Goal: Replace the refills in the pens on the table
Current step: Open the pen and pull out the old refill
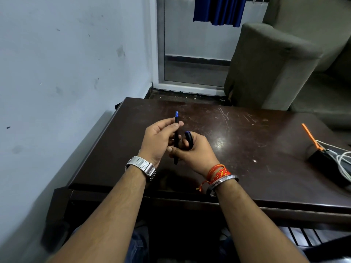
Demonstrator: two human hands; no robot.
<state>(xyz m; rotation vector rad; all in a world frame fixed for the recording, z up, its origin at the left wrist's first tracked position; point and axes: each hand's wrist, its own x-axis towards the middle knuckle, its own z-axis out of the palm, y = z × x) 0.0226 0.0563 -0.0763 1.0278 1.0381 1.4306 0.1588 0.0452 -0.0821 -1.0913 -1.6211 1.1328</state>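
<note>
The left hand curls its fingers and thumb round a slim black pen, holding it nearly upright with the blue tip pointing away. The right hand sits just beside it, fingers wrapped round a short dark piece with a blue end, probably a cap or barrel section. Its thumb presses the pen's lower half. Both hands hang above the middle of the dark desk, not resting on it.

The likely trouble is a slip. The pen is thin and the right hand does two jobs at once, so a twist or pull could send the short dark piece off the desk's near edge. A crooked pull could bend the refill inside or smear ink on the fingers. Far to the right, a black box with white cables lies well apart and poses no hindrance.
</note>
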